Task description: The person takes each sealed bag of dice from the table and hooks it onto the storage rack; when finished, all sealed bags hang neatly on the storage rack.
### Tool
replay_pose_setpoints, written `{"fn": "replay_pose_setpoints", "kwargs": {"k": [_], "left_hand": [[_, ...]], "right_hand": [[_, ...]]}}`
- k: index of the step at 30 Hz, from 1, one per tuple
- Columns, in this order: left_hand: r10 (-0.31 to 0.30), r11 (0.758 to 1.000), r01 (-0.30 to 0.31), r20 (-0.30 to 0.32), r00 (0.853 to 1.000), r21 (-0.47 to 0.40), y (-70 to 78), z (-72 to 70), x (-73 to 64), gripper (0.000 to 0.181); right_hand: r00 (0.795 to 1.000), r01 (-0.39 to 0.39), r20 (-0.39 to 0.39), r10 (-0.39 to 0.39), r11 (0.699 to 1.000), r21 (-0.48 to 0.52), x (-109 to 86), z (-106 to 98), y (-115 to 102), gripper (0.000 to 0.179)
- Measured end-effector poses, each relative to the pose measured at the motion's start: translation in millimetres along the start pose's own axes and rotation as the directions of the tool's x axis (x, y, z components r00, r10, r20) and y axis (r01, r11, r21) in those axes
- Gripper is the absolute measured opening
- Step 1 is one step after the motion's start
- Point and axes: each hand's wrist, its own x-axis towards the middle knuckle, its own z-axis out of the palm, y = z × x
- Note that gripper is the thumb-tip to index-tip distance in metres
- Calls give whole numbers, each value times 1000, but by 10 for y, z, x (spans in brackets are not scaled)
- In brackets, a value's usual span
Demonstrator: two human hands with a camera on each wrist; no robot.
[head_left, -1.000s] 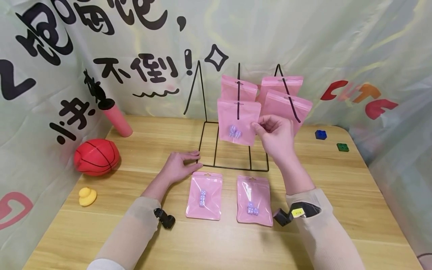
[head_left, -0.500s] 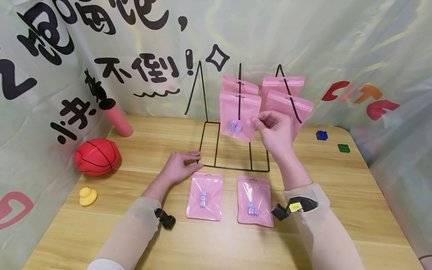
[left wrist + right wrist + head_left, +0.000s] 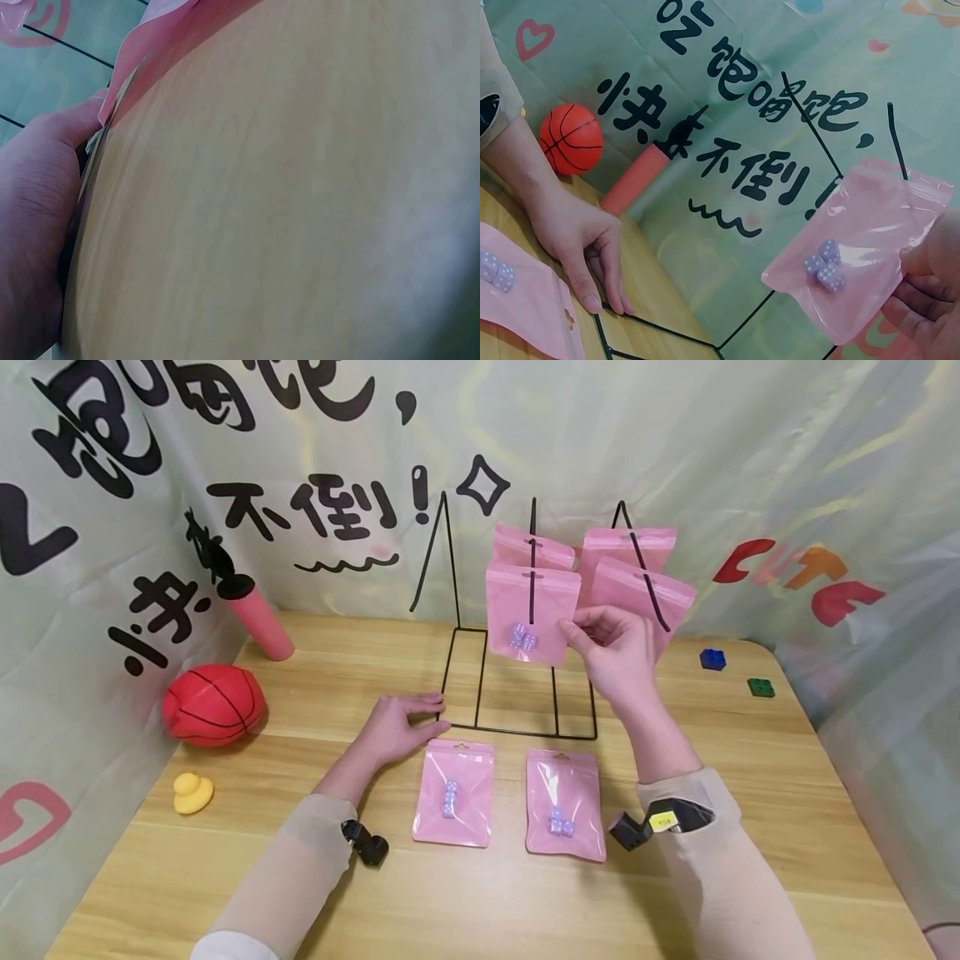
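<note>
Right hand [image 3: 618, 647] pinched a dice pouch [image 3: 551, 606] on the rack's [image 3: 517, 731] middle hook [image 3: 532, 600]; left hand [image 3: 393, 727], fingers relaxed, touched its near-left corner.
Side grip probably kept the pouch's top clear, left hand steadying; another pouch [image 3: 513, 550] hung close behind, two flat pouches [image 3: 468, 793] lay in front, a ball [image 3: 213, 704] near the worktop's [image 3: 487, 902] left edge.

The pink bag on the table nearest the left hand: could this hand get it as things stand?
Probably yes: the left hand rests at the corner of the black rack, close to that pink bag, and nothing visible stands between them.
</note>
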Motion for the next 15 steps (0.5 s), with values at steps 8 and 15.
{"fn": "replay_pose_setpoints", "kwargs": {"k": [8,15], "left_hand": [[15,1000,-15,3,1000,-3,25,-13,10,38],[17,1000,-17,7,1000,0,27,-9,-5,39]], "right_hand": [[996,32,90,-19,989,-147,-89,-140,13,19],[977,72,212,-29,978,-195,-207,-269,84,19]]}}
